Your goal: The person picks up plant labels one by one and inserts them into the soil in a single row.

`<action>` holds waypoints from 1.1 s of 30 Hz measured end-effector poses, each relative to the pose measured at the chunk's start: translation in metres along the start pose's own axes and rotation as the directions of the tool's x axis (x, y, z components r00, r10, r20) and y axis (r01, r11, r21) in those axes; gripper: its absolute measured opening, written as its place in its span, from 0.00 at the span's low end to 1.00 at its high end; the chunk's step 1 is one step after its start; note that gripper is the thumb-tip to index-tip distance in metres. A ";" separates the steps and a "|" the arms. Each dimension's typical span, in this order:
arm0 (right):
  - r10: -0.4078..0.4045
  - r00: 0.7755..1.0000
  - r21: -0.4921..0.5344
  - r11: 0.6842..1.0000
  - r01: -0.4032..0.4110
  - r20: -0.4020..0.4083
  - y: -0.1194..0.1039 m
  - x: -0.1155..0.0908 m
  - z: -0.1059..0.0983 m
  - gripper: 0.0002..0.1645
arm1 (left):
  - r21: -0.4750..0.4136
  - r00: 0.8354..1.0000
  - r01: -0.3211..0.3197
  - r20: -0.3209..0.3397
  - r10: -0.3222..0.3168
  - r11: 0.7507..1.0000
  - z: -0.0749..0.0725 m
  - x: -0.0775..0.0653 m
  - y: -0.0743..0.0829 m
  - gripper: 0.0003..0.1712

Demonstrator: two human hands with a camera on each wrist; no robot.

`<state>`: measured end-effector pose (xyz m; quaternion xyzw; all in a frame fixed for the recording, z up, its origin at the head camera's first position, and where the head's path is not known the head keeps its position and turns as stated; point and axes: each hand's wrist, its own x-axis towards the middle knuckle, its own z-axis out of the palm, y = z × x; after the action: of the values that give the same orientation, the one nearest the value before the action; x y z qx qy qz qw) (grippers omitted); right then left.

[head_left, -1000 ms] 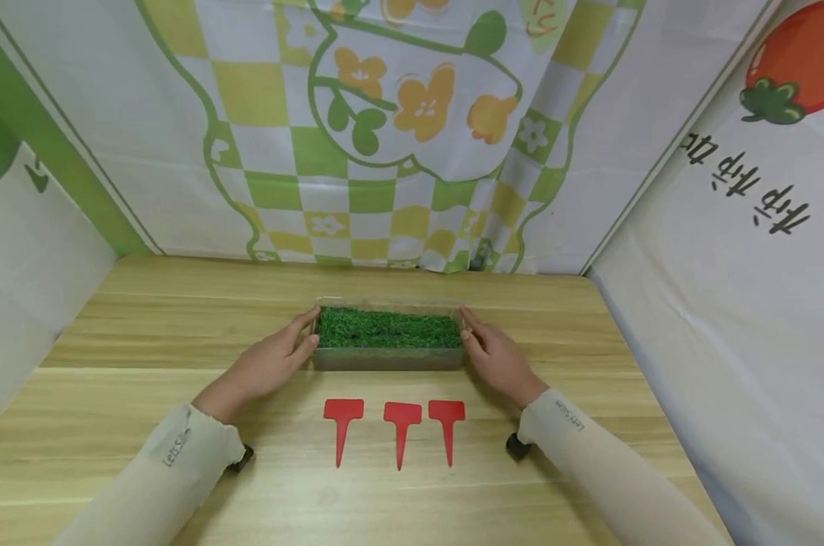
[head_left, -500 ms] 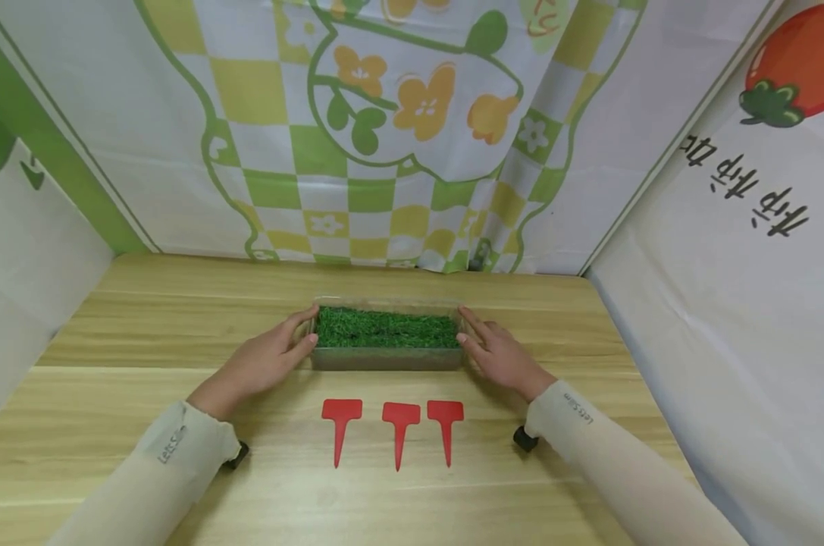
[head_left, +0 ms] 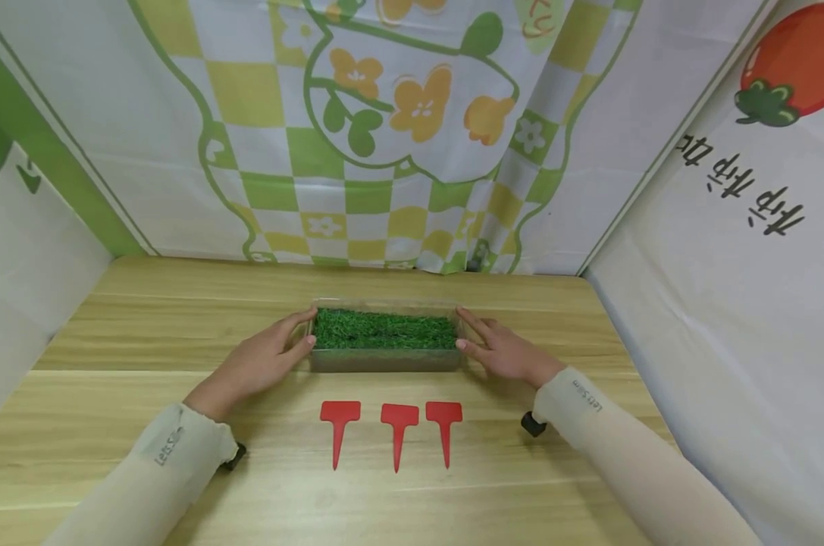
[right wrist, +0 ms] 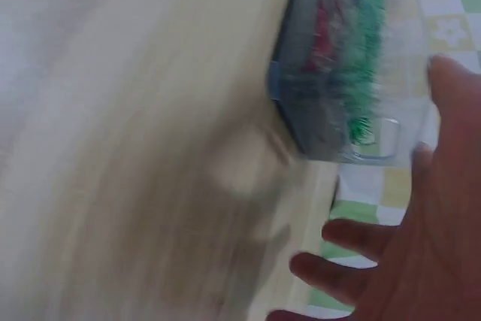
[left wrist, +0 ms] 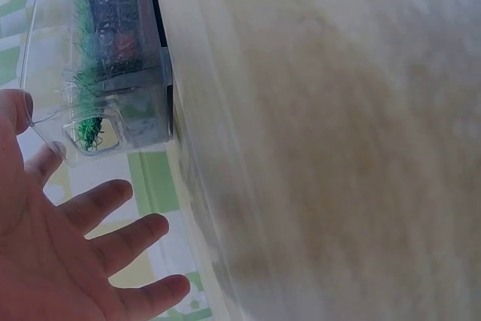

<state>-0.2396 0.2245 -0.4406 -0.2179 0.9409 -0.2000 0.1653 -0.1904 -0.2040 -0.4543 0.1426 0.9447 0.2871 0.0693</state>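
Observation:
A clear rectangular plastic container with green artificial grass inside stands lengthwise near the back of the table. My left hand touches its left end with thumb and index finger. At the opposite end, my right hand has its thumb and index finger at the two corners. The other fingers of the left hand spread loosely below the container's end in the left wrist view. In the right wrist view, the right hand likewise has loosely extended fingers. Three red T-shaped plant labels lie in front, the leftmost red plant label included.
The wooden table runs back to a patterned cloth, with white side walls at left and right. The middle red label and the right red label lie close together between my forearms.
My right wrist and forearm have swung slightly outward to the right while the fingertips stay at the container. Container and labels keep their places; the whole view drifts a little.

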 end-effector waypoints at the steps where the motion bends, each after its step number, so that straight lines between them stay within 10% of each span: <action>1: -0.007 1.000 0.004 1.000 0.007 0.007 0.000 0.000 -0.001 0.44 | -0.005 1.000 -0.002 0.001 0.002 1.000 0.000 0.000 0.000 0.38; 16: -0.077 0.981 -0.038 0.997 0.072 -0.178 0.004 -0.005 0.010 0.37 | -0.042 1.000 0.008 0.001 -0.008 0.999 0.004 0.000 -0.002 0.37; 33: 0.027 0.999 0.080 0.997 -0.024 -0.035 0.011 0.000 0.010 0.41 | 0.065 0.998 -0.037 -0.039 0.040 0.997 -0.003 -0.004 0.001 0.36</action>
<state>-0.2393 0.2306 -0.4539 -0.1955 0.9377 -0.2390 0.1595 -0.1868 -0.2058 -0.4514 0.1573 0.9516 0.2608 0.0403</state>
